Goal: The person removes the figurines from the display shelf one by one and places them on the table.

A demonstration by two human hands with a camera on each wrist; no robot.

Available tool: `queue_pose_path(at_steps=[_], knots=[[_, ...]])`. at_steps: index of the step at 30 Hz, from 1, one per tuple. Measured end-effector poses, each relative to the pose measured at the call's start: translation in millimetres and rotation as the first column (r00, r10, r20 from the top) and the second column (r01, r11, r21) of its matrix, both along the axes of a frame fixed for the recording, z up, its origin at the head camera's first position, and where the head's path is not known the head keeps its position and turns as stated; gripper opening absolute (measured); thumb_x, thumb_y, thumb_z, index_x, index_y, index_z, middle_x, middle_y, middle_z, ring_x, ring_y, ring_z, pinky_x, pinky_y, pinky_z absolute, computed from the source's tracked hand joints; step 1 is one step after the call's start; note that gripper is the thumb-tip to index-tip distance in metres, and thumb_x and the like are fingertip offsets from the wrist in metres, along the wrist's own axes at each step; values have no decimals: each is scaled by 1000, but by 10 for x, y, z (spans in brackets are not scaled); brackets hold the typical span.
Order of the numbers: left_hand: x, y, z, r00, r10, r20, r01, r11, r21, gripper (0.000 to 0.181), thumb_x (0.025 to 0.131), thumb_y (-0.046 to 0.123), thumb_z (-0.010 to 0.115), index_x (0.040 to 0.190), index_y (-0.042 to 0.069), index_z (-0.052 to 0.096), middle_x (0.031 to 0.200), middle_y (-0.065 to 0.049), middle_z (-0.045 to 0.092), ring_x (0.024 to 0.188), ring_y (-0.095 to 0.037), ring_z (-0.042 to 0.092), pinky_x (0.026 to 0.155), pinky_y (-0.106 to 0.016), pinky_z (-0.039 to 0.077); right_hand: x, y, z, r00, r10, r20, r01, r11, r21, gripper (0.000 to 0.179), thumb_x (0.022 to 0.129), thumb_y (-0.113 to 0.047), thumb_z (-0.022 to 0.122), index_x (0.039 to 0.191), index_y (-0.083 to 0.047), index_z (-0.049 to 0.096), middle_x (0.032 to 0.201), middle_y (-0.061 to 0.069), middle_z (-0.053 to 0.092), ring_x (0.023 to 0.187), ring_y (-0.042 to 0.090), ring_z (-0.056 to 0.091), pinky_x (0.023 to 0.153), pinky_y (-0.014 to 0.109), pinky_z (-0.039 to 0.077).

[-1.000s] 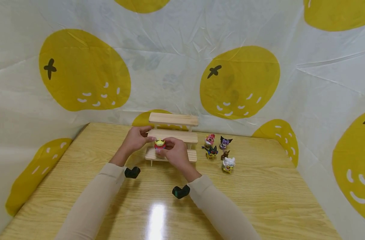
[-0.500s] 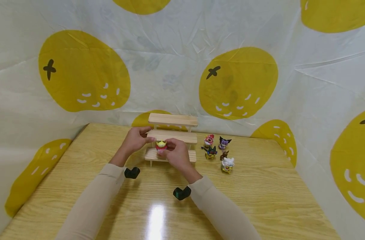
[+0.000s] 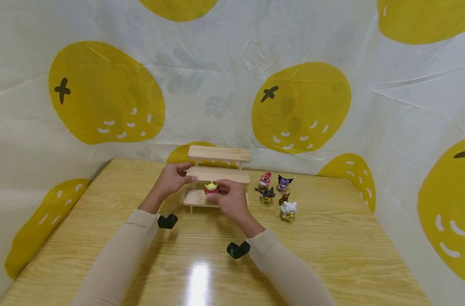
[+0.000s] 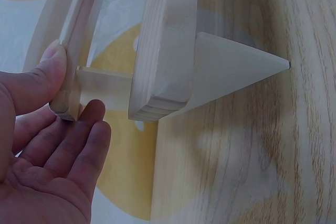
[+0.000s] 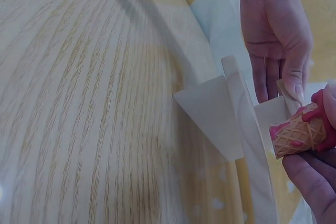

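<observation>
A three-tier wooden display shelf (image 3: pixel 219 154) stands on the table. My left hand (image 3: pixel 169 180) grips the left end of its middle board (image 3: pixel 217 173); in the left wrist view the thumb lies on one face and fingers reach behind the board. Just above the lowest board (image 3: pixel 194 198), my right hand (image 3: pixel 233 199) pinches a small toy figurine (image 3: pixel 211 189) between thumb and fingers. Its head is yellow-green and its body red. The right wrist view shows a waffle-cone base (image 5: pixel 300 134) with pink drips; whether it touches a board cannot be told.
Right of the shelf several small figurines stand on the wooden table (image 3: pixel 324 246): a pink one (image 3: pixel 265 180), a purple-and-black one (image 3: pixel 284 183), a black-eared yellow one (image 3: pixel 267 195), a brown one (image 3: pixel 284 199) and a white-topped one (image 3: pixel 288 211). A fruit-print cloth (image 3: pixel 202 106) hangs behind.
My right hand has moved a little to the right along the lowest board, carrying the figurine. The left hand keeps its grip on the shelf.
</observation>
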State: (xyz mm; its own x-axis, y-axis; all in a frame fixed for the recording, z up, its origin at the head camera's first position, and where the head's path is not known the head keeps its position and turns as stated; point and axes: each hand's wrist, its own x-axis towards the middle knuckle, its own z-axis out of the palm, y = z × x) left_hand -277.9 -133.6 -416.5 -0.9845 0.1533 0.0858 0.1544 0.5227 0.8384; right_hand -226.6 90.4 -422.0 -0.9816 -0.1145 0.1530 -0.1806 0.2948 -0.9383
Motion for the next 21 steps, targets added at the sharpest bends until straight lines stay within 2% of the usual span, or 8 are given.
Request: queue_pose_path(at_steps=[21], knots=[[30,18,14,1000,-4,31,4,1000,-1,63,102,25,70,158,7,46,163,-14,47,147,-40,48,115,-54,49,86,356,1,999,-4,-45,5,1000,6,38,86,-5,85,122,2,75,115,21,78,106,33,77,89,40,65]])
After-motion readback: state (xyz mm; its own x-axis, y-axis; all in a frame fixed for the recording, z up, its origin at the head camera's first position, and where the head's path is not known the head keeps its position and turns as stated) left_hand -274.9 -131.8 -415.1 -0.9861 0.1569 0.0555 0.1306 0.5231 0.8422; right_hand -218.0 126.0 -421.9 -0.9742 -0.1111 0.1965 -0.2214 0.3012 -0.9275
